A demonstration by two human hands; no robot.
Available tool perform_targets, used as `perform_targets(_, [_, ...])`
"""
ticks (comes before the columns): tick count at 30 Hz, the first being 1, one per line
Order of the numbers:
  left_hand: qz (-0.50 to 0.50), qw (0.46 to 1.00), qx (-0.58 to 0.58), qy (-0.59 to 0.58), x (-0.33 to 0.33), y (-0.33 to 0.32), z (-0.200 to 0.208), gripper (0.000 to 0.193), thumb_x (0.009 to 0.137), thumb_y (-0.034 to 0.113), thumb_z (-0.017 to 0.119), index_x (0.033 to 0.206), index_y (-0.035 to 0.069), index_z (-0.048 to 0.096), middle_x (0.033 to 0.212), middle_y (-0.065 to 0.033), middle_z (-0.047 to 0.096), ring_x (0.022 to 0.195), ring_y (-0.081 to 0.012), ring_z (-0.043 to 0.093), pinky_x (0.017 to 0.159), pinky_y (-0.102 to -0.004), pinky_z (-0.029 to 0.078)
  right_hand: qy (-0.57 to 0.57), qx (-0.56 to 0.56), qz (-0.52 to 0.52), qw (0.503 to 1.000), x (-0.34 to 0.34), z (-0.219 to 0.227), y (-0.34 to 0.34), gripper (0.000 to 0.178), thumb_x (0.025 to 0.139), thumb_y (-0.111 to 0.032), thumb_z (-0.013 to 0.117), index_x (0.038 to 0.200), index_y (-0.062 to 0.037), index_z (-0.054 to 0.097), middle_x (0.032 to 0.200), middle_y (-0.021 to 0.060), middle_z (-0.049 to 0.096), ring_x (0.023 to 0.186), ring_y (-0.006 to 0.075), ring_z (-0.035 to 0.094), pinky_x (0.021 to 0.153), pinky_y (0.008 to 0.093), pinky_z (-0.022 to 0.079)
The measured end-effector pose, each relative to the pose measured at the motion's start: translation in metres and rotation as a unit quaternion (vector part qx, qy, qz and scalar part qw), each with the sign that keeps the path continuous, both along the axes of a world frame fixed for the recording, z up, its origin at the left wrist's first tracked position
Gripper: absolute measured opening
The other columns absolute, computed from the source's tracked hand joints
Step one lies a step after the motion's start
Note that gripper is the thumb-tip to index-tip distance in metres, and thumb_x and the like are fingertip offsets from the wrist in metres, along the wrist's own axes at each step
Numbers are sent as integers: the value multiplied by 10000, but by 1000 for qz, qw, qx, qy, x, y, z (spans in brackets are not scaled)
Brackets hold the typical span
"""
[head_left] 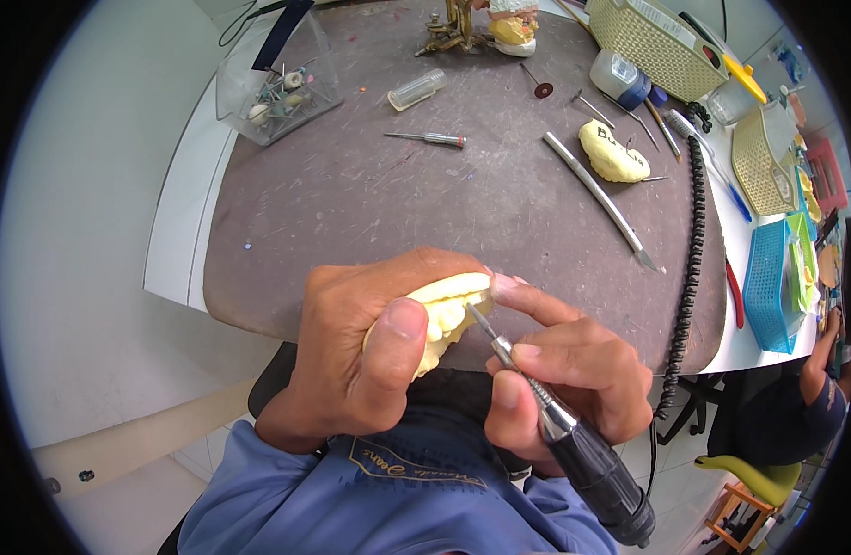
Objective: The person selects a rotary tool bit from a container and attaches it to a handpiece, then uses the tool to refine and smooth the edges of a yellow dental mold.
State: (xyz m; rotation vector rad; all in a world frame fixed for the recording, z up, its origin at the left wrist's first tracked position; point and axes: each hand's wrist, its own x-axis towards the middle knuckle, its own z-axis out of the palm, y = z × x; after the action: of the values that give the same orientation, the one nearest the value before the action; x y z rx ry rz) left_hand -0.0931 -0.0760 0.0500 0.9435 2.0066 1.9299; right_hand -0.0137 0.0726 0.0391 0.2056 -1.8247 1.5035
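My left hand (351,347) is closed around a pale yellow dental cast (446,319) with moulded teeth, its thumb pressed on the near side. In my right hand (582,375) is a black and silver rotary handpiece (582,453), gripped like a pen. The pointed bur at its tip meets the tooth row of the cast, or lies just in front of it. My right index fingertip rests at the cast's right edge. Both hands are just off the near edge of the brown work mat (351,213). The cast's underside is hidden by my left palm.
On the mat lie a craft knife (601,199), a small screwdriver (425,139), a clear tube (417,90) and another yellow cast (614,152). A clear box of burs (282,102) stands left. The handpiece's coiled cord (696,250) runs down the right side, near blue baskets (767,287). Another person (795,407) sits far right.
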Motion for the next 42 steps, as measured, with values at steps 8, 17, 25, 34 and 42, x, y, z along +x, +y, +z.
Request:
perform_targets(8, [8, 1000, 10, -7, 3, 1, 1, 470, 983, 290, 400, 1030, -58, 712, 923, -159, 726, 755, -198, 690, 651, -314, 526, -3, -14, 2, 1000, 0, 0, -1, 181, 733, 9, 832, 820, 4, 673, 742, 117, 716, 872, 349, 756, 886, 488, 599])
perform_targets(17, [2, 999, -4, 37, -3, -2, -6, 468, 957, 358, 470, 1038, -45, 694, 797, -135, 682, 661, -177, 641, 590, -299, 489, -12, -31, -10, 999, 2, 0, -2, 189, 737, 8, 835, 830, -1, 671, 748, 120, 716, 897, 354, 752, 896, 496, 594])
perform_targets(25, [17, 1000, 0, 22, 0, 0, -4, 452, 938, 371, 509, 1033, -32, 692, 787, -133, 679, 672, -188, 658, 601, -304, 496, -16, -11, 3, 1000, 3, 2, -1, 185, 739, 11, 830, 828, -2, 668, 732, 111, 709, 874, 338, 756, 899, 498, 592])
perform_targets(34, [42, 996, -72, -15, 5, 2, 5, 708, 895, 566, 454, 1012, -94, 680, 894, -175, 713, 776, -192, 664, 658, -291, 501, -13, -35, 3, 999, 3, 3, -3, 183, 740, 29, 820, 827, 10, 661, 718, 116, 698, 794, 294, 757, 915, 521, 585])
perform_targets(42, [25, 999, -30, 8, 1, 2, -2, 565, 914, 455, 487, 1020, -65, 681, 844, -159, 694, 715, -194, 658, 621, -298, 497, -12, -36, -10, 999, 3, 3, -2, 184, 732, 40, 815, 823, 24, 656, 718, 128, 697, 795, 297, 756, 911, 523, 587])
